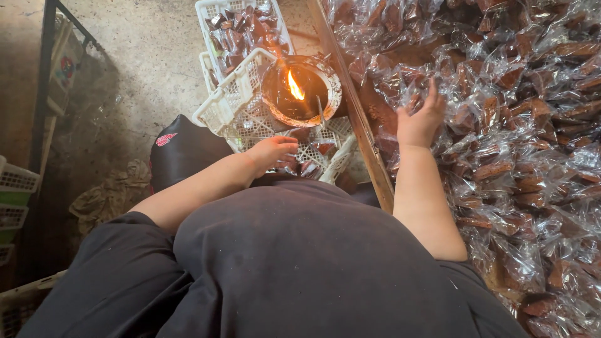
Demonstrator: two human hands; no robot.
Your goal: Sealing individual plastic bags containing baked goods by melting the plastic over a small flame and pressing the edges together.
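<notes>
The person's right hand [421,119] is reaching out over a wide heap of brown sweets in clear crinkled plastic wrappers [501,144], fingers loosely spread and curled, hovering just above the pile and not yet clamped on any one piece. The left hand [270,153] is resting low over a white slotted plastic basket [235,100], fingers drawn together as if pinching something small — whether a wrapper is actually between them I cannot tell, since the fingertips are hidden against the basket's contents. Just beyond that hand a shallow round metal dish with an open orange flame [299,89] is sitting on the basket, with a thin metal rod leaning in it. A second white basket of wrapped dark pieces [241,28] is standing farther back on the grey concrete floor [144,62]. A long wooden edge board [357,116] is separating the heap from the baskets. In my judgement, doing this step well is calling for the right hand to lift a single wrapped piece by its loose plastic end — not a cluster — and for both hands and the black sleeveless clothing to be keeping well clear of the flame.
</notes>
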